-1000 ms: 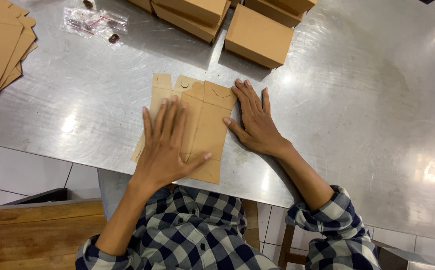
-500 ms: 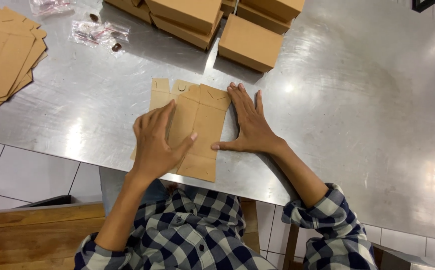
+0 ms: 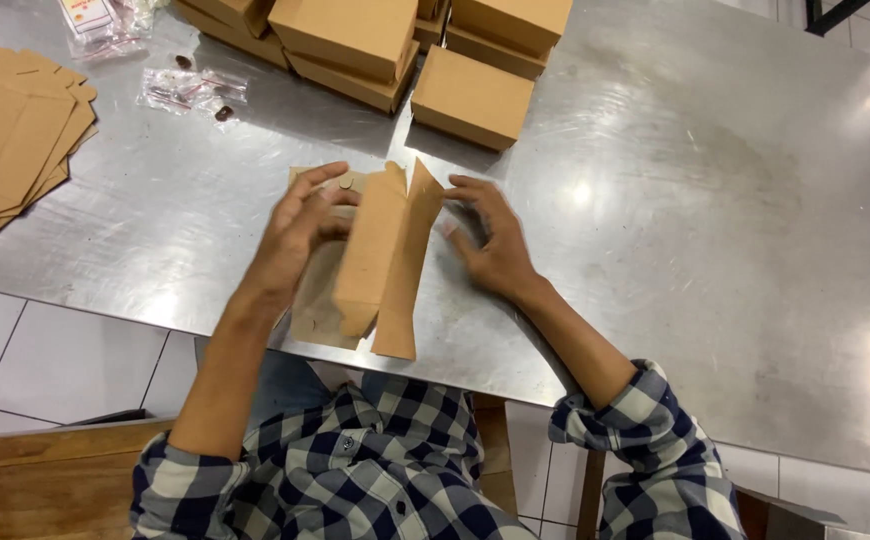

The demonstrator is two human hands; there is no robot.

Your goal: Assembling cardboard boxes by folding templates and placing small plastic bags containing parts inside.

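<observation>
- Cardboard box blank (image 3: 380, 250), brown and partly folded, sits at the near edge of the metal table (image 3: 715, 250), straight in front of the person.
- Two of its panels stand up from the table, meeting in a ridge that runs from far to near; the rest of the blank lies flat under the left side, with a small round hole near its far end.
- Left hand (image 3: 300, 235) is on the left side of the raised panels, fingers curled and spread a little, fingertips pressing the upright cardboard near its far end.
- Right hand (image 3: 490, 240) is on the right side, fingers stretched out narrow and close together, their tips touching the far right flap of the blank; the palm rests low, near the table surface.
- Both forearms are bare, with rolled sleeves of a blue and white checked shirt (image 3: 375, 470) at the near edge of the view.
- Finished brown boxes (image 3: 405, 50) are stacked at the far side of the table, the closest one just beyond the raised blank but apart from it.
- Pile of flat cardboard blanks (image 3: 10, 140) lies at the far left of the table, well apart from the hands.
- Small clear plastic bags (image 3: 185, 90) lie between that pile and the stacked boxes.
- White floor tiles (image 3: 65, 360) show below the table's near edge, and a wooden surface (image 3: 45, 480) fills the near left corner.
</observation>
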